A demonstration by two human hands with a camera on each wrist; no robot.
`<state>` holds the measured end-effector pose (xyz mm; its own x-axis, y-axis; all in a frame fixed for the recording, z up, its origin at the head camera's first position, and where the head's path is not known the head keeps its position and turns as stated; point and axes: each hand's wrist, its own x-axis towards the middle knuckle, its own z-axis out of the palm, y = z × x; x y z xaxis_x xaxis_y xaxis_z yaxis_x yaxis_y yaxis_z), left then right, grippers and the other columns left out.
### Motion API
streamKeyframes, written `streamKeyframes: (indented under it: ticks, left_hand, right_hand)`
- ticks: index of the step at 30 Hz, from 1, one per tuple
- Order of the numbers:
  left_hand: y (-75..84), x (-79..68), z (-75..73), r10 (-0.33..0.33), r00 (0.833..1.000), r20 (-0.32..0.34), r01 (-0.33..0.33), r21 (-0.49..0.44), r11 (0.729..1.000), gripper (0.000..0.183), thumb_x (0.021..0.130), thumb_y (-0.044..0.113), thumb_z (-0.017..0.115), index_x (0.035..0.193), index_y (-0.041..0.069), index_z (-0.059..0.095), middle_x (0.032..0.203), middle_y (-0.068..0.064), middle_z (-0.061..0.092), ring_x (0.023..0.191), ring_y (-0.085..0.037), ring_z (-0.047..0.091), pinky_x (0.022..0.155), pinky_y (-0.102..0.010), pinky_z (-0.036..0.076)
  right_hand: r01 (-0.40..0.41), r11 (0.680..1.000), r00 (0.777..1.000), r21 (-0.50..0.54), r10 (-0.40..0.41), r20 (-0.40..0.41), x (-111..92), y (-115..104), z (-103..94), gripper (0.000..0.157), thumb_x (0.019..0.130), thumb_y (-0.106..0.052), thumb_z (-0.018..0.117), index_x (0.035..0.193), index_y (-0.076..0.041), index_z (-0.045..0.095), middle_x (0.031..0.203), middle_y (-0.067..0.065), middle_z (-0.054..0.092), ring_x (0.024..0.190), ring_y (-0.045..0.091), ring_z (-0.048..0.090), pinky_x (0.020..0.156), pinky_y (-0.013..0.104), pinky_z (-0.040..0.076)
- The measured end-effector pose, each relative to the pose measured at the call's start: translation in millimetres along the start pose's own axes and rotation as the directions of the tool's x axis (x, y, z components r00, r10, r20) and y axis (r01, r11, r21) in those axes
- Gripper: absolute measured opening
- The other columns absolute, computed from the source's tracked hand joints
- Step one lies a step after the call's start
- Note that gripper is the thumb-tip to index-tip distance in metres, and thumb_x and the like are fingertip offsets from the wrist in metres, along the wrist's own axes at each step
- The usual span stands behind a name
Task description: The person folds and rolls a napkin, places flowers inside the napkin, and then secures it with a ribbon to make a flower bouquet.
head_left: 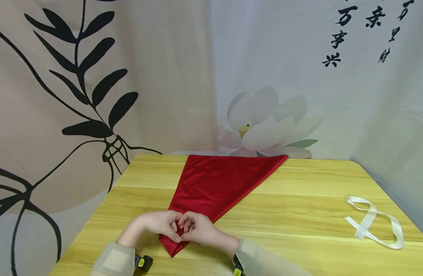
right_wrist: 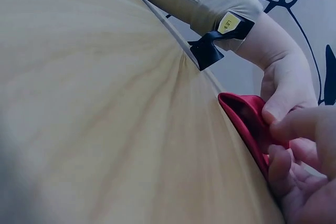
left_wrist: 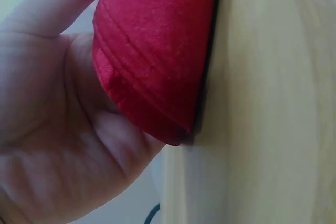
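A shiny red cloth (head_left: 211, 184) lies on the wooden table, its wide end at the far edge and its narrow end toward me. My left hand (head_left: 159, 224) pinches the bunched cloth near that narrow end, thumb on top. Right beside it, my right hand (head_left: 202, 229) grips the same bunch with curled fingers, the two hands' fingertips almost meeting. Below the hands a pointed corner sticks out toward me. In the left wrist view, the cloth (left_wrist: 157, 51) curves over in a rounded fold. The right wrist view shows the fold (right_wrist: 244, 114) standing partly open beneath the fingertips.
A loosely looped white ribbon (head_left: 395, 230) lies on the right side of the table (head_left: 287, 214). Behind the far table edge hangs a printed curtain (head_left: 177, 76) with dark leaves, a pale lotus and characters.
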<state>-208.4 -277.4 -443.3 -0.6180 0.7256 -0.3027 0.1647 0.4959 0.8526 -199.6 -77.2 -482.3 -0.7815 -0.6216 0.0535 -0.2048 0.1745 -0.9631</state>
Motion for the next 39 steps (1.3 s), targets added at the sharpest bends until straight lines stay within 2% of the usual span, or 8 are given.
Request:
streamKeyframes:
  ticks: [6, 11, 20, 28, 33, 39]
  left_hand:
    - [-1.9, 0.9, -0.4, 0.027, 0.999, 0.023, -0.027, -0.015, 1.0, 0.026, 0.084, 0.009, 0.073, 0.102, 0.006, 0.054, 0.056, 0.009, 0.048, 0.047, 0.003, 0.032, 0.045, -0.015, 0.025]
    - [-3.9, 0.7, -0.4, 0.044, 0.998, 0.033, -0.043, -0.021, 0.999, 0.024, 0.083, 0.007, 0.072, 0.099, 0.007, 0.055, 0.057, 0.011, 0.045, 0.048, 0.003, 0.031, 0.045, -0.015, 0.024]
    - [-4.9, -0.1, -2.2, 0.065, 0.997, 0.051, -0.063, -0.044, 0.997, 0.022, 0.084, 0.008, 0.072, 0.095, 0.006, 0.054, 0.06, 0.01, 0.049, 0.05, 0.003, 0.033, 0.046, -0.015, 0.025]
    - [-2.3, -8.9, -6.3, 0.008, 1.0, 0.027, -0.009, 0.033, 0.999, 0.022, 0.079, 0.011, 0.076, 0.09, 0.007, 0.058, 0.066, 0.009, 0.052, 0.057, 0.0, 0.041, 0.053, -0.016, 0.033]
    - [-3.1, -20.0, -14.2, 0.025, 0.999, 0.038, -0.029, 0.09, 0.995, 0.023, 0.076, 0.007, 0.076, 0.08, 0.0, 0.055, 0.068, 0.009, 0.047, 0.061, -0.001, 0.039, 0.057, -0.017, 0.033]
    - [-4.5, -25.2, -20.2, 0.033, 0.998, 0.047, -0.037, 0.086, 0.996, 0.019, 0.076, 0.004, 0.074, 0.079, -0.003, 0.057, 0.068, 0.009, 0.051, 0.061, 0.0, 0.04, 0.056, -0.017, 0.034]
  right_hand:
    - [-0.018, 0.999, 1.0, 0.043, 0.018, -0.005, -0.5, 0.9, -0.1, 0.016, 0.078, -0.004, 0.074, 0.091, -0.012, 0.067, 0.07, -0.004, 0.061, 0.05, 0.009, 0.057, 0.039, 0.021, 0.04]
    - [-0.026, 0.996, 1.0, 0.084, 0.027, 0.0, -0.4, 3.0, -1.1, 0.013, 0.079, -0.003, 0.076, 0.089, -0.01, 0.07, 0.067, -0.003, 0.061, 0.048, 0.01, 0.055, 0.039, 0.021, 0.039]
    - [-0.029, 0.995, 0.999, 0.1, 0.031, -0.015, -0.7, 2.2, -0.9, 0.01, 0.079, -0.004, 0.076, 0.086, -0.008, 0.071, 0.063, -0.002, 0.06, 0.047, 0.011, 0.051, 0.037, 0.021, 0.036]
    - [-0.042, 0.995, 0.999, 0.091, 0.045, -0.029, 0.1, 2.5, 1.0, 0.007, 0.08, -0.005, 0.075, 0.079, -0.007, 0.069, 0.056, -0.002, 0.057, 0.046, 0.009, 0.05, 0.037, 0.02, 0.037]
    - [-0.056, 0.994, 0.997, 0.096, 0.061, -0.042, 0.8, 2.1, 0.6, 0.008, 0.079, -0.006, 0.074, 0.078, -0.01, 0.068, 0.06, -0.001, 0.058, 0.046, 0.01, 0.051, 0.037, 0.022, 0.038]
    - [-0.068, 0.993, 0.996, 0.101, 0.073, -0.043, 1.2, 2.7, -0.7, 0.005, 0.079, -0.005, 0.072, 0.079, -0.006, 0.067, 0.061, 0.0, 0.059, 0.047, 0.012, 0.053, 0.037, 0.024, 0.039]
